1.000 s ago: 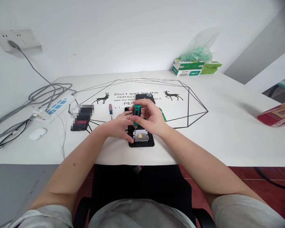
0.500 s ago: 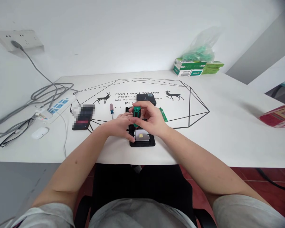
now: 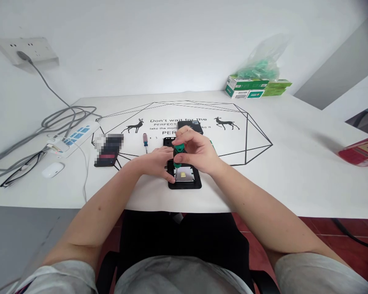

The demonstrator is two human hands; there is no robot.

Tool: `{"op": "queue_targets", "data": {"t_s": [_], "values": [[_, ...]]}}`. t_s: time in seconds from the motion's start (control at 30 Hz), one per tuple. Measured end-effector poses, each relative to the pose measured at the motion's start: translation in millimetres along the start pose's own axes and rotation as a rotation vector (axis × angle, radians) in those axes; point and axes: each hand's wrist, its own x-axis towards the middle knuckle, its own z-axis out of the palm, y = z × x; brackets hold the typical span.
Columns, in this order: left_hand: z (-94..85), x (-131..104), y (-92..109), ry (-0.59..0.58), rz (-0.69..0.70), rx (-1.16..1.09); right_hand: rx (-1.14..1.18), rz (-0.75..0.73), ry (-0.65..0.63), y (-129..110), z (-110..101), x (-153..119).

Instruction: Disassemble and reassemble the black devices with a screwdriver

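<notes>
A green and black screwdriver [image 3: 178,153] stands nearly upright in my right hand [image 3: 196,151], its handle gripped between thumb and fingers. The shaft points down at the left side of a silver plate [image 3: 187,174] with a small yellow square on it. This plate lies inside a black plastic casing [image 3: 196,185] flat on the table. My left hand [image 3: 156,163] holds the casing at its left side, thumb on the edge near the screwdriver tip. The tip's exact contact is too small to make out. My right hand hides part of the casing.
Behind my hands lie a black box-like device [image 3: 196,125] and a black part [image 3: 169,141]. A second screwdriver [image 3: 145,142] and tiny screws [image 3: 153,138] lie to the left, beyond them a phone [image 3: 110,151], power strip [image 3: 76,139] and glasses [image 3: 23,169]. Green boxes [image 3: 248,85] stand back right.
My right fingers have opened out and shifted on the screwdriver handle, whose top now tilts slightly right and nearer to me. My left hand stays on the casing. The view has shifted a little.
</notes>
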Motion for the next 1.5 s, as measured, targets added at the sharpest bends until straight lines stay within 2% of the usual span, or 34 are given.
{"op": "queue_targets", "data": {"t_s": [0.17,0.4,0.63,0.9,1.07,1.23,1.4,1.5], "values": [[-1.0,-1,3,-0.013,-0.005,-0.018,0.153,0.055,-0.163,-7,-5,2],[-1.7,-2,5,-0.022,-0.078,0.009,0.250,0.247,-0.190,-9,-4,-2],[-5.2,-2,7,-0.002,-0.011,-0.023,0.123,0.177,-0.079,-5,-9,0],[-4.7,-1,7,-0.032,-0.036,-0.005,0.173,0.160,-0.101,-13,-11,-2],[-6.1,-3,11,-0.050,-0.059,0.014,0.256,0.229,-0.139,-15,-7,-1],[-5.3,-2,9,-0.061,-0.069,0.011,0.203,0.269,-0.120,-19,-6,-2],[-4.8,-2,6,-0.032,-0.040,-0.006,0.005,0.165,-0.143,-16,-14,0],[-5.9,-2,6,-0.030,-0.036,-0.015,-0.033,0.105,-0.141,-13,-17,2]]}}
